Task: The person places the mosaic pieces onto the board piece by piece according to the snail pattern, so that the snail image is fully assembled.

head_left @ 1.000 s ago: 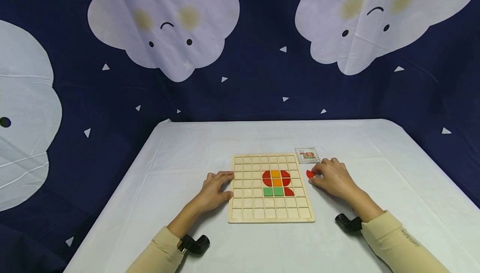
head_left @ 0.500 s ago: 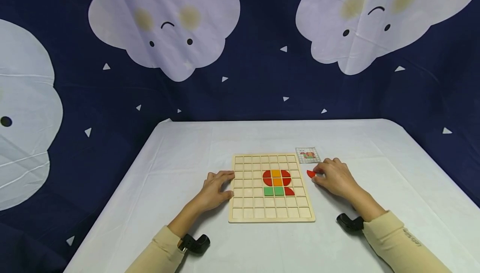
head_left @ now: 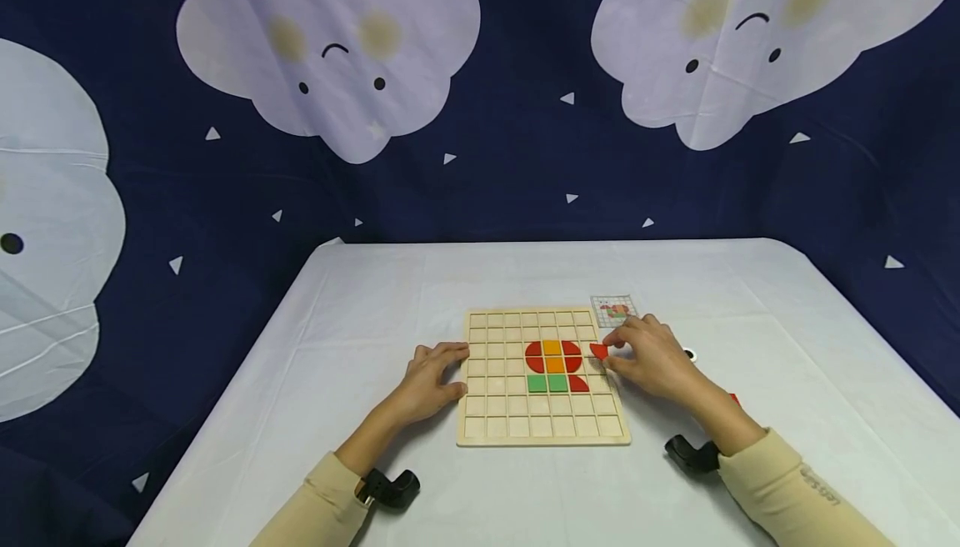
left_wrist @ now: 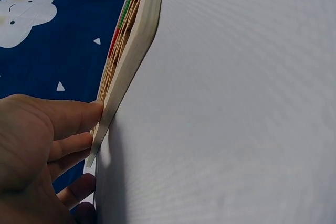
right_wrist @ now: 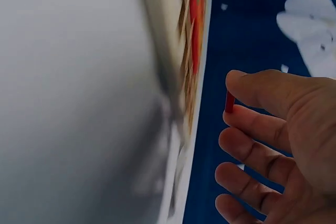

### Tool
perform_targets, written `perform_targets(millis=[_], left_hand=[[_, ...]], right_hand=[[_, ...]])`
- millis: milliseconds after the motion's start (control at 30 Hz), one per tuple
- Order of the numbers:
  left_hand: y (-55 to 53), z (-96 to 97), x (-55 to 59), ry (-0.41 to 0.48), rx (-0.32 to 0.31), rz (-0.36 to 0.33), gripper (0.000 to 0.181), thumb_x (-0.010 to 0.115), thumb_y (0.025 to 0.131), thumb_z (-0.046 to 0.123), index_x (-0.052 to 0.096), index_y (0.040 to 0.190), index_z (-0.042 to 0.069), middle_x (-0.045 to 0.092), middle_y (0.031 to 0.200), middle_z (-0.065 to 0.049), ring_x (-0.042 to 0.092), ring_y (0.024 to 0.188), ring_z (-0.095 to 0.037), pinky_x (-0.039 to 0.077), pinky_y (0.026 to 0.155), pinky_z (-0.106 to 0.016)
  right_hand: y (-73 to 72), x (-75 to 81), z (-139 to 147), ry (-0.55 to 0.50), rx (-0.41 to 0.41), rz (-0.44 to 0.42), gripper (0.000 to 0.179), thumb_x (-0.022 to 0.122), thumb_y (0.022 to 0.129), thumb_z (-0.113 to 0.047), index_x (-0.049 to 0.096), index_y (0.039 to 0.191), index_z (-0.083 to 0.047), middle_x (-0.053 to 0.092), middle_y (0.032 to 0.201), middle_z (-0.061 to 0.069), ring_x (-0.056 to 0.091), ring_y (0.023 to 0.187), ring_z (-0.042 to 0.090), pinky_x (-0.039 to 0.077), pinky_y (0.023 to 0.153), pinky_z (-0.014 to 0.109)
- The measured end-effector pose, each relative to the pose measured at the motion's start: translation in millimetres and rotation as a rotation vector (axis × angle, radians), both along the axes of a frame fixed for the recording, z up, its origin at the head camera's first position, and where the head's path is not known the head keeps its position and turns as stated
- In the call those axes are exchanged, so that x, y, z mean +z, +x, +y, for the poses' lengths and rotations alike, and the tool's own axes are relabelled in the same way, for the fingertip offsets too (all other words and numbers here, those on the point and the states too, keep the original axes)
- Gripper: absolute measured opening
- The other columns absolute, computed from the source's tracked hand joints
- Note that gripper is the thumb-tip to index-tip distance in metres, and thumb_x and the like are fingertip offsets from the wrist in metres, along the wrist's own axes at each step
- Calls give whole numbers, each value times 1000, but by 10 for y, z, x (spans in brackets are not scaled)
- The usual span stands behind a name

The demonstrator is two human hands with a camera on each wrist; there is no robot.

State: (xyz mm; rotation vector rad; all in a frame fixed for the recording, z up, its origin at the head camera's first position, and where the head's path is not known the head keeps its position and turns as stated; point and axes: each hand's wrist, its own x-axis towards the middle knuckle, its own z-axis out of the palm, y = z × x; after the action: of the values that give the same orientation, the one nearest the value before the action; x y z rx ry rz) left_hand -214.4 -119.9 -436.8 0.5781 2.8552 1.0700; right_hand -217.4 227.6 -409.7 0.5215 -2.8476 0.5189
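A wooden grid board (head_left: 495,429) lies on the table. Set in it are red quarter-circle pieces (head_left: 534,364), orange squares (head_left: 552,348) and green squares (head_left: 557,383). My left hand (head_left: 427,382) rests against the board's left edge, its thumb and fingers fairly straight; the left wrist view shows the thumb (left_wrist: 79,116) touching the rim. My right hand (head_left: 654,355) pinches a red quarter-circle piece (head_left: 599,351) between thumb and index finger, over the board's right edge. In the right wrist view this piece (right_wrist: 229,102) appears edge-on, with the other fingers loose below.
A small pattern card (head_left: 613,311) lies by the board's upper right corner, partly behind the right hand. A white round piece with a black dot (head_left: 691,355) and a bit of red (head_left: 735,398) show beside the right arm. A dark cloud-print cloth (head_left: 525,138) hangs behind the table.
My right hand has moved left with the red quarter-circle piece, from beside the board to over its right edge. The round dotted piece has come into sight. My left hand has stayed put.
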Motion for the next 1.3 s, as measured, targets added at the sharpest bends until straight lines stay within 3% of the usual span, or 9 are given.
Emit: perform_targets(millis=[167, 467, 833, 1300], left_hand=[[-1, -1, -8, 5, -2, 2, 51, 68, 81, 15, 57, 130, 7, 50, 140, 0, 38, 102, -18, 29, 87, -37], [-14, 0, -18, -2, -6, 14, 51, 68, 81, 14, 57, 130, 8, 50, 140, 0, 38, 103, -18, 28, 86, -37], [-6, 2, -1, 8, -6, 6, 51, 68, 80, 14, 57, 130, 8, 51, 140, 0, 38, 102, -19, 28, 87, -37], [-6, -6, -6, 1, -7, 6, 52, 68, 80, 13, 56, 130, 7, 51, 140, -1, 37, 100, -18, 28, 86, -36]], right_hand=[[52, 12, -272, -24, 78, 30, 20, 75, 74, -21, 72, 91, -11, 64, 89, -1, 51, 88, 21, 38, 79, 40], [88, -35, -737, -32, 182, 1, 20, 78, 73, -26, 73, 90, -16, 62, 86, -6, 43, 80, 12, 34, 73, 31], [79, -93, -992, 33, 209, -28, 19, 77, 74, -34, 71, 87, -21, 60, 88, -9, 41, 80, 11, 31, 70, 27], [65, -121, -1044, 103, 200, -4, 20, 78, 74, -36, 71, 85, -21, 59, 87, -8, 43, 83, 13, 32, 69, 28]])
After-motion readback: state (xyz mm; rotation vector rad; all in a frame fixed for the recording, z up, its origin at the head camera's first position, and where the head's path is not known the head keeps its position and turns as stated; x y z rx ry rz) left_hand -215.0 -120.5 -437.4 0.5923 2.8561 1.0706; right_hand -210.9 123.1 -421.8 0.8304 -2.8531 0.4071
